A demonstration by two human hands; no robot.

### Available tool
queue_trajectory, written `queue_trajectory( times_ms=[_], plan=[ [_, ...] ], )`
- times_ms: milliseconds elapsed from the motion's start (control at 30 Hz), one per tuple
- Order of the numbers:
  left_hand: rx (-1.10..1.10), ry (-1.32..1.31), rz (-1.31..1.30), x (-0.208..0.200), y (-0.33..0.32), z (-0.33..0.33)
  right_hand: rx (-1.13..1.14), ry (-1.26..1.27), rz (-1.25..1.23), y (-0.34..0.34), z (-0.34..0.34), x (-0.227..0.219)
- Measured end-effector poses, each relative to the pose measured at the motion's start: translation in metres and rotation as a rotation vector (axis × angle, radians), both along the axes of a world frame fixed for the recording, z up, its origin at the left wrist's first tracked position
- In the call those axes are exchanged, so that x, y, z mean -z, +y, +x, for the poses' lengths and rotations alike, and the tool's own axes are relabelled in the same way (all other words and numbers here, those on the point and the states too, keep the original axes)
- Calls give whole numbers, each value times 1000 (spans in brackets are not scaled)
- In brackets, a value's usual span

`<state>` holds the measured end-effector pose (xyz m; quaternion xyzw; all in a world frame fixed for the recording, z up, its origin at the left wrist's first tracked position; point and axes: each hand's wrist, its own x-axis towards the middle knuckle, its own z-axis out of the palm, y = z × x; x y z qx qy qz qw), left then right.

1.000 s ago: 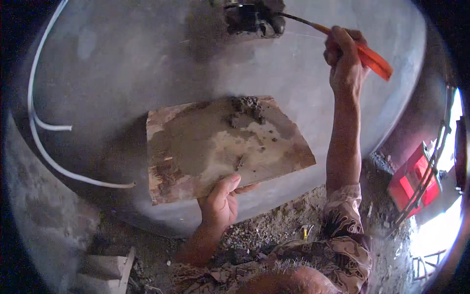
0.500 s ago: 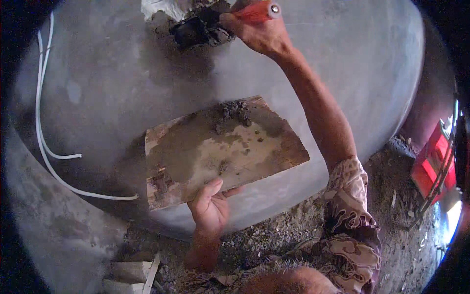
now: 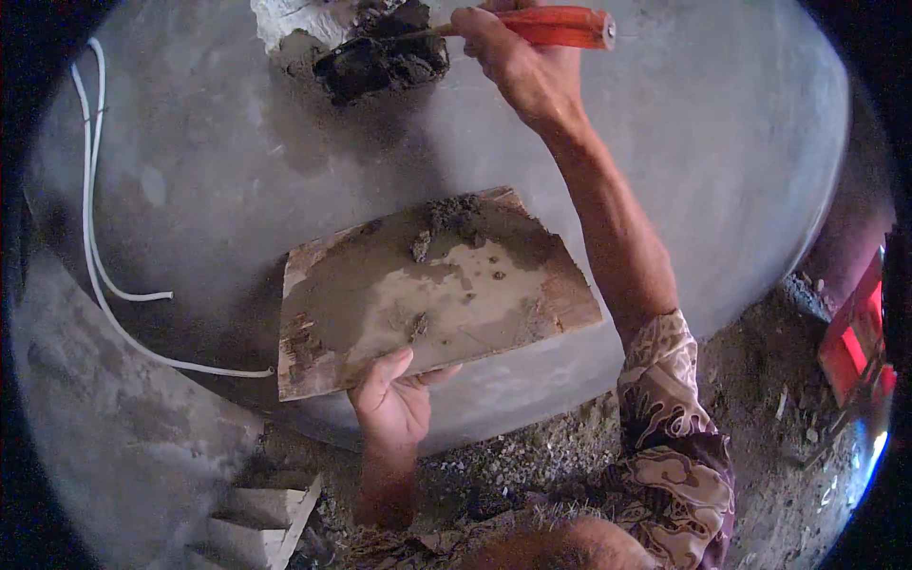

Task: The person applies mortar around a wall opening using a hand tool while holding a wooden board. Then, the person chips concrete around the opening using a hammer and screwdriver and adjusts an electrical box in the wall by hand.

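My left hand (image 3: 392, 404) grips the lower edge of a wooden board (image 3: 328, 356), thumb on top and fingers underneath. Wet grey mortar is smeared over the board, with a dark lump of mortar (image 3: 454, 214) near its far edge. Up at the wall, my right hand (image 3: 532, 76) is closed around the red handle of a trowel (image 3: 560, 27). The trowel's thin metal end points left, against a black double wall box (image 3: 385, 65) set in the grey plaster. Dark mortar surrounds the box, and the trowel's tip is hard to make out there.
White cables (image 3: 92, 190) hang down the left side of the grey plastered wall (image 3: 712, 123). Crumpled white material (image 3: 299, 21) sits beside the box. Rubble (image 3: 560, 442) covers the ground below, with pale blocks (image 3: 261, 522) at lower left and a red object (image 3: 855, 332) at far right.
My right hand has turned and shifted slightly right, so the trowel handle now lies sideways and more of the box shows. The board has stayed nearly in place under my left hand.
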<state>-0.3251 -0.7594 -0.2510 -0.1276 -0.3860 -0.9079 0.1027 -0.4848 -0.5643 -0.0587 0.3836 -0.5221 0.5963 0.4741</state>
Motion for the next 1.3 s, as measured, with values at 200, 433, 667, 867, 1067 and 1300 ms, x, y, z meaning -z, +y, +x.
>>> queue_trajectory(
  times_ms=[200, 433, 667, 867, 1067, 1300],
  plan=[
    [-22, 0, 2, 1, 4, -1, 196, -25, 111, -4, 9, 6],
    [-1, 9, 18, 3, 2, 0, 256, 209, -3, -8, 28, 18],
    [18, 12, 40, 12, 0, -3, 258, 230, 44, -8, 34, 23],
    [41, -14, 99, 8, 1, -2, 353, 230, 146, -16, 17, 15],
    [36, -17, 25, 4, 3, -3, 498, 307, 249, -15, -12, 6],
    [6, -47, 2, 2, 8, -3, 378, 175, 103, 18, 30, 11]
  ],
)
